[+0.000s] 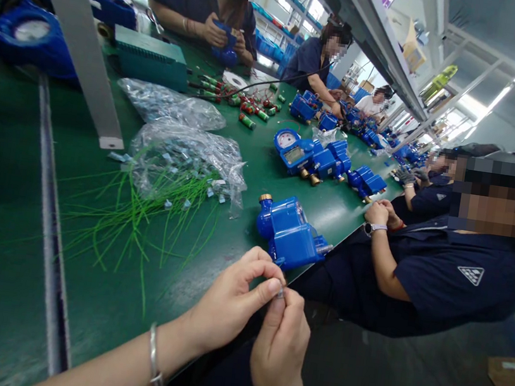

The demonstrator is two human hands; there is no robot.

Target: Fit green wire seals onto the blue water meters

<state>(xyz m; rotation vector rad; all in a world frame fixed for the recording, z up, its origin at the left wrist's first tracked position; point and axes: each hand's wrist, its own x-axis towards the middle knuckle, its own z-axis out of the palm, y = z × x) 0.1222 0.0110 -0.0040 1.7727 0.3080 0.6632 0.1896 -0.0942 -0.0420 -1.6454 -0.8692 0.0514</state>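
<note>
My left hand [233,298], with a silver bangle on its wrist, is closed in a pinch. Its fingertips meet those of my right hand [283,343], which is closed too. Between them shows a small pale piece [280,293], mostly covered by the fingers, so its kind is unclear. Just beyond the hands a blue water meter [293,233] with a brass-coloured end lies at the edge of the green table [186,291]. Left of it, thin green wires [139,215] with small light-blue tags spread out from a clear plastic bag [191,152].
Another plastic bag [169,104], a green box [149,56] and green-and-red batteries [248,121] lie farther back. More blue meters [310,156] stand along the table. A grey post [78,34] rises at left. A co-worker [420,260] sits close on the right; others work beyond.
</note>
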